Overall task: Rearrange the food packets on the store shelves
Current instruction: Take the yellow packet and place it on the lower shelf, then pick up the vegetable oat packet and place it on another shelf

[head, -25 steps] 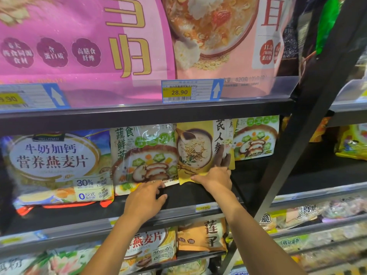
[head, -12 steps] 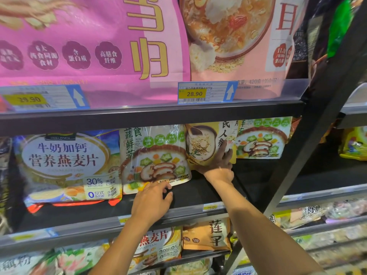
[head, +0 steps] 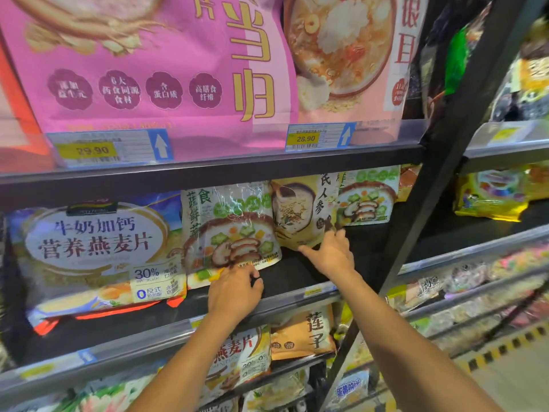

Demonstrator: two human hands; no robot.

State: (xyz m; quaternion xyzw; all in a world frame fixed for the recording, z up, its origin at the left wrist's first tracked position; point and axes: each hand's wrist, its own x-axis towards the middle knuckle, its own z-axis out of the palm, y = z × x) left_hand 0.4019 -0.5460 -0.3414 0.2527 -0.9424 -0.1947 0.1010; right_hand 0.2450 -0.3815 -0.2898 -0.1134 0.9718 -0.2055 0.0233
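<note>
Over the last second the yellow packet [head: 300,215] had gone back from the front of the shelf [head: 291,282] and stood nearly upright just above the right hand [head: 329,254], its left edge tucked behind the vegetable packet [head: 228,230]. The right hand lay open against its lower right corner, fingers straight and pointing up the face, thumb spread wide along the bottom edge; it pressed and did not grasp. The left hand [head: 234,289] had risen to the bottom edge of the vegetable packet, its fingers bent there, though whether they pinched the edge or only touched it could not be told. A second vegetable packet [head: 368,197] stood beyond the right hand's fingertips, further back, and a large oat packet [head: 95,248] leaned well out to the left of the left hand. The step looked like seating the yellow packet in its row. It probably wanted a low, even push from the flat palm so the soft bag slid without buckling, with the left hand steadying its neighbour so it neither tipped forward nor covered more of the yellow face.
</note>
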